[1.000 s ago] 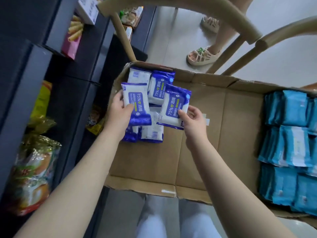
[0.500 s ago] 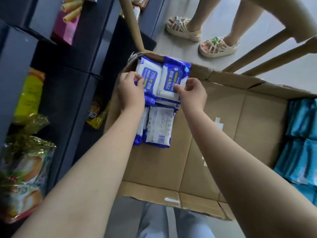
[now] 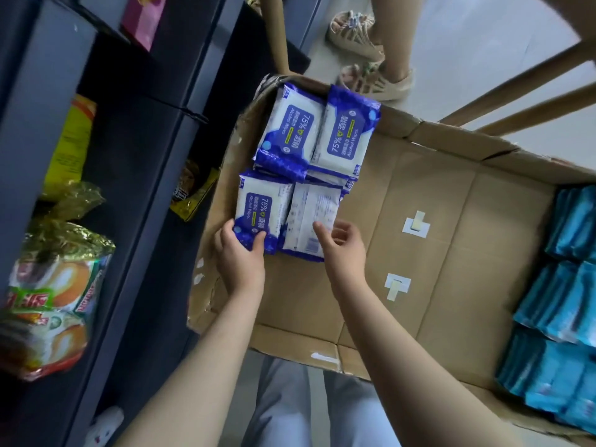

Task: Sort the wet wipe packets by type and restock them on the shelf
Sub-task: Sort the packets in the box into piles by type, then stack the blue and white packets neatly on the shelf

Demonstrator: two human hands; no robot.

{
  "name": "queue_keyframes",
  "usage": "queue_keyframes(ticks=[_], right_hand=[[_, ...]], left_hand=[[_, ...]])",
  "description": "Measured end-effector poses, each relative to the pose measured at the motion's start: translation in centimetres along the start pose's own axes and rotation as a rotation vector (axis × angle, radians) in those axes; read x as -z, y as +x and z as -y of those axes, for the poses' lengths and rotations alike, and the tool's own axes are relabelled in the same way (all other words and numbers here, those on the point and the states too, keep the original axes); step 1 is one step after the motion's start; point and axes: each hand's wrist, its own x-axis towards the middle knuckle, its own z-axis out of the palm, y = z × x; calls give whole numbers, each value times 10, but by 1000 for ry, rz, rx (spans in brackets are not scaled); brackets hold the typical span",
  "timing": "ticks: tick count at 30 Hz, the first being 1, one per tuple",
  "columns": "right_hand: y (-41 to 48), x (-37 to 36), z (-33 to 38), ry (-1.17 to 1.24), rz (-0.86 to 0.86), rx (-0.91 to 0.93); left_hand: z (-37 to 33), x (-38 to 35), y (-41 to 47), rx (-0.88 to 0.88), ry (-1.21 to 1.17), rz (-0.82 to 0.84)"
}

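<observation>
Shop aisle, grey floor. A dark shelf unit (image 3: 154, 162) w/ snack bags (image 3: 54, 295) is seen at left. A wide cardboard box (image 3: 403, 269) is set in front of the person. Wooden chair rails (image 3: 522, 88) and another person's sandalled feet (image 3: 367, 59) are seen beyond it.

Blue-white alcohol wipe pkts are grouped in the box's far-left corner. Back-left pkt (image 3: 290, 133) and back-right pkt (image 3: 346, 137) are laid label-up, w/ more pkts under them. Teal pkts (image 3: 561, 317) are stacked along the right wall, well apart.

Near-left pkt (image 3: 261, 208) is gripped at its near end by the left hand (image 3: 240, 253), thumb on top, fingers round the outer edge. Face-down pkt (image 3: 312, 214) is laid just beside it. The right hand (image 3: 338, 245) is held over its near corner, fingers loosely curled, nothing held. Contact w/ the film cannot be told.

Risks, as judged:
- The film looks slick and only one end is gripped, so the near-left pkt could be dropped or could sag on lifting.
- The face-down pkt's label is hidden, so a mis-sort is poss. unless it is flipped and checked.
- The back stack overlaps the near pkts, so it could be dragged or toppled if they are pulled fast.
- The box's left wall is torn and ragged, so pkts could be snagged there on the way to the shelf.
</observation>
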Motion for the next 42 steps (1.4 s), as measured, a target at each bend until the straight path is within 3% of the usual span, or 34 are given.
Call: queue_keyframes(ticks=[5,14,19,22,28,38,42], right_hand=[[5,-7,-4,-58,-59,36],[-18,20,-13,-112,-59,115],[-31,23,13,-53,95,126],[-46,35,35,-36,98,202],[-135,101,90,-36,262,291],[-312,164,186,102,622,149],[-370,148,220,18,724,228]], left_hand=[[1,4,0,16,29,-24],[15,38,-32,193,-299,80],[23,58,-58,283,-511,31],[15,73,-73,295,-605,6],[-36,137,-148,301,-783,-86],[-93,269,-295,186,-1222,-230],[-98,316,-331,103,-1287,-310]])
